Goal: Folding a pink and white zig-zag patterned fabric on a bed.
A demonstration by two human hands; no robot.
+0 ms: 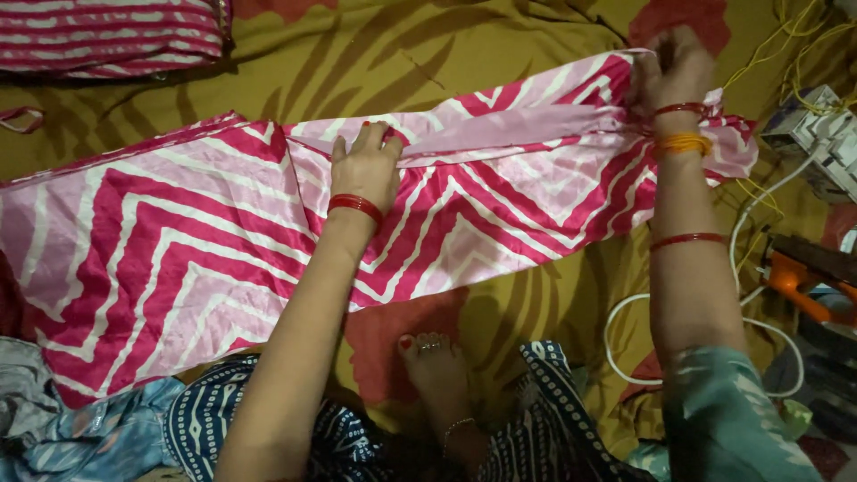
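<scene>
The work surface was a mustard-yellow bedsheet (500,312) printed with large red flowers and darker leaf shapes, spread flat and filling most of the view. Across it lay a long pink, white and magenta chevron-striped garment (178,241), stretched from the left edge toward the upper right, its top edge folded over into a narrow band. The left hand (366,165) rested near the middle of that band, fingers curled and pinching the folded edge against the cloth. The right hand (674,67) was at the far right end of the garment, fingers bunched and gripping the gathered fabric there; red and orange bangles circled both wrists. A folded stack of similar striped cloth (107,36) sat at the upper left corner. At the right edge stood a white power strip (821,134) with yellow wires, a white cord (625,321) looping over the sheet, and an orange-handled iron (803,281), partly cut off. A bare foot (437,357) showed below, between blue patterned clothes (205,419).
</scene>
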